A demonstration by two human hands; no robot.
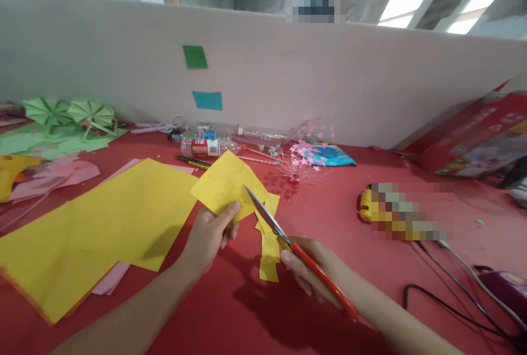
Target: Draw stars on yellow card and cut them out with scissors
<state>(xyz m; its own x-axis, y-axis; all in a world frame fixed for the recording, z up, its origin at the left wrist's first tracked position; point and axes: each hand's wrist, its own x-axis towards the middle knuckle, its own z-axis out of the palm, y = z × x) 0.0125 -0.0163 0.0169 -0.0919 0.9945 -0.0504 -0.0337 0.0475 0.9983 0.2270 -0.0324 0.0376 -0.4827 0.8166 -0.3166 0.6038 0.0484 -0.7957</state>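
Observation:
My left hand (214, 230) pinches a piece of yellow paper (226, 176) between thumb and fingers, and faint pencil lines show on it. Scissors with red handles (317, 272) are gripped in my right hand (315, 264), the blades pointing up and left across the paper's right edge. Their blades look nearly closed; whether they are in the paper I cannot tell. Yellow paper scraps (269, 242) are beneath the blades, by the held piece. Left of my left hand lie large yellow sheets (123, 218), with pink paper (112, 279) showing under them.
Plastic bottles (206, 147), a pink star ornament (303, 156) and a blue packet (333, 156) lie along the white partition (255, 69). Green folded paper shapes (90, 112) and a yellow glue gun (14, 171) are at left. A power strip (366, 205) with cables and a red box (473, 135) occupy the right.

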